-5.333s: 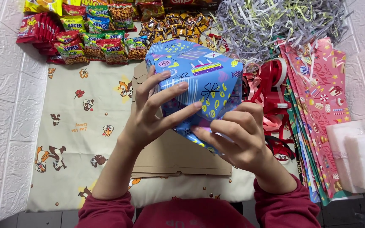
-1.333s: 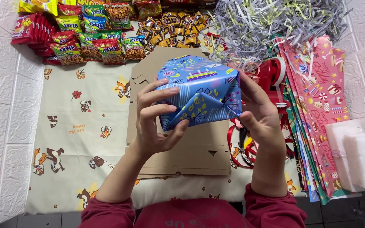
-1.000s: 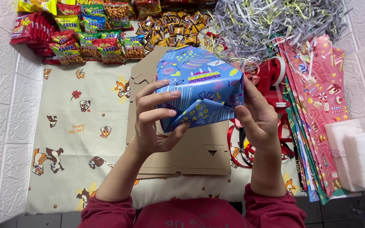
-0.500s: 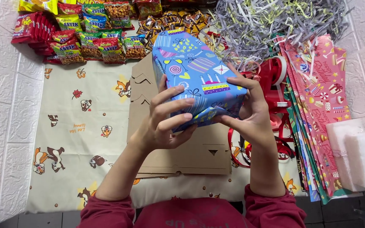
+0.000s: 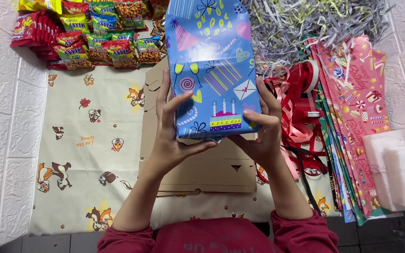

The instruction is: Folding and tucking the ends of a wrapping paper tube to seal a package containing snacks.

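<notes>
Both hands hold one blue gift-wrapped box, lifted above the centre of the scene, patterned face toward the camera. Left hand clasps the box's left edge and near end; fingers spread up the face, thumb along the near edge. Right hand clasps the right edge, fingers wrapped around the side, thumb on the face. Underneath lie flat brown cardboard sheets on a cream cartoon-print cloth. Snack packets far left. Grey shredded paper far right. Red ribbon just right of the box; wrapping-paper sheets beyond it. White blocks, perhaps foam, at the right edge.
</notes>
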